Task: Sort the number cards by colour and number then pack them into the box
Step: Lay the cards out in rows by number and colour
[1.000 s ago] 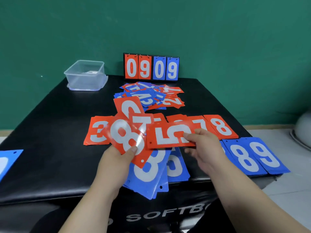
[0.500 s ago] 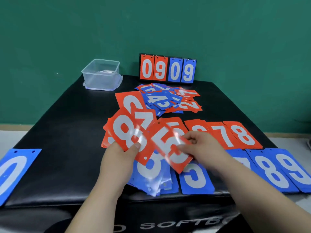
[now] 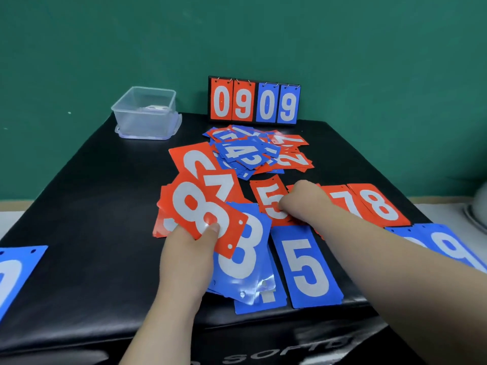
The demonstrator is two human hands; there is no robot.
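Note:
My left hand [image 3: 188, 248] grips a fan of red cards with a red 8 [image 3: 201, 212] on top, its thumb pressed on the card. My right hand [image 3: 305, 200] rests with curled fingers on a red 5 card [image 3: 268, 198] that lies flat on the black table [image 3: 87, 212]. Right of it lie a red 7 [image 3: 342, 201] and a red 8 [image 3: 379, 205]. A blue 3 [image 3: 245, 248] and a blue 5 [image 3: 305, 264] lie near the front edge. A clear plastic box [image 3: 146, 113] stands at the back left.
A mixed heap of red and blue cards [image 3: 253, 154] sits mid-table. A flip scoreboard [image 3: 254, 102] reading 0909 stands against the green wall. A blue 0 card [image 3: 15, 272] lies at the far left, a blue 9 [image 3: 453, 248] at the right edge.
My right hand has carried the red 5 card away from the fan and laid it down flat on the table beside the red 7. The left hand keeps holding its cards.

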